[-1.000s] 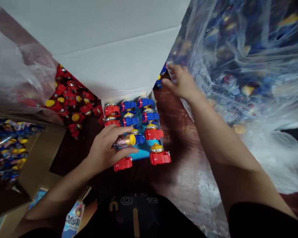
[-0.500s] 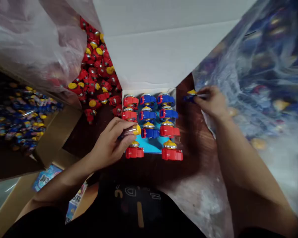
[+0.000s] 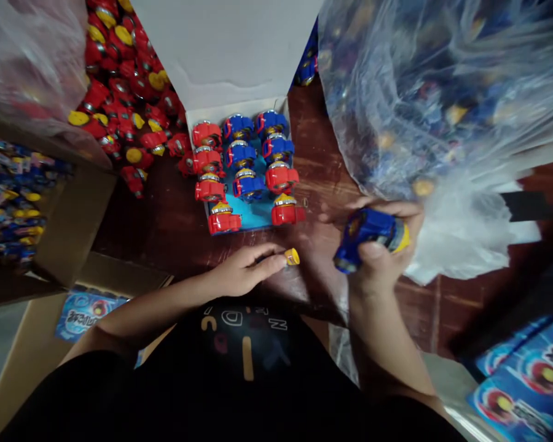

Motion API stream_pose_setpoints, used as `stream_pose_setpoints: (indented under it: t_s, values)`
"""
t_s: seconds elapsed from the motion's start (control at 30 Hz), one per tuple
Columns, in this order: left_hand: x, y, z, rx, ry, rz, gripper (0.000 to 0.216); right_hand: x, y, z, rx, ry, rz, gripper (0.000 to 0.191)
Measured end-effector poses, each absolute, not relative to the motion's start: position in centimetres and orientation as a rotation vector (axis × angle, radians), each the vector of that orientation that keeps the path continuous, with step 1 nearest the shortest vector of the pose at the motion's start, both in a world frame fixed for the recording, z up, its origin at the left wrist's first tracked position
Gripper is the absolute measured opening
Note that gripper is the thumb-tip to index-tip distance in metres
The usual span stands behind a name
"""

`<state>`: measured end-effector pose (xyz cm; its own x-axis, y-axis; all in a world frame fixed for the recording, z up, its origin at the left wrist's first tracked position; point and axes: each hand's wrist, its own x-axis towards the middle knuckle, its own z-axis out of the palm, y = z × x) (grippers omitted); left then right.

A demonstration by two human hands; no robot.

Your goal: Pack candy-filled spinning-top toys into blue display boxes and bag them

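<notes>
My right hand point(image 3: 387, 245) is closed around a blue plastic toy with a yellow end point(image 3: 367, 236), to the right of the open display box. Between the fingertips of my left hand point(image 3: 246, 270) is a small tube with a yellow end point(image 3: 292, 256), in front of the box; its other part is hidden in my fingers. The white display box point(image 3: 230, 43) stands with its lid up. Inside, red toys point(image 3: 207, 161) fill the left column, blue toys point(image 3: 240, 153) fill part of the middle, and the right column mixes both colours. Light-blue lining shows at the middle front.
A heap of red toys point(image 3: 124, 92) lies at the left, partly under a plastic bag point(image 3: 32, 55). Below it stands a cardboard box point(image 3: 87, 215) of small blue and yellow pieces. A clear bag point(image 3: 373, 110) of blue toys is at the right. Printed blue cartons point(image 3: 525, 380) sit lower right.
My left hand has moved from over the box to in front of it with the small tube. My right hand has brought the blue toy nearer my body. The view has shifted.
</notes>
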<state>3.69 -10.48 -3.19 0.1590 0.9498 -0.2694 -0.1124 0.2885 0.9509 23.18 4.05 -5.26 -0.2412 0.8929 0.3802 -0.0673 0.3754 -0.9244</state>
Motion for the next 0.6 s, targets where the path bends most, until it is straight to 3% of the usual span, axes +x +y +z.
stream_pose_setpoints:
  t_s: [0.1,0.3,0.5,0.6]
  values:
    - [5.3,-10.3,-4.4,0.66,0.91,0.971,0.055,20.9,0.1,-5.6,-0.854,-1.585,0.92,0.055]
    - [6.7,-10.7,-3.7,0.59,0.821,0.989,0.058,19.9,-1.4,-7.1,-1.018,-1.592,0.683,0.075]
    - [6.7,-11.4,-4.7,1.541,1.538,1.328,0.032,18.7,-3.6,-7.2,-1.119,-1.709,0.398,0.105]
    - [4.9,-11.6,-4.6,1.777,1.671,1.341,0.029,20.7,-3.9,-6.7,-1.058,-1.936,0.426,0.102]
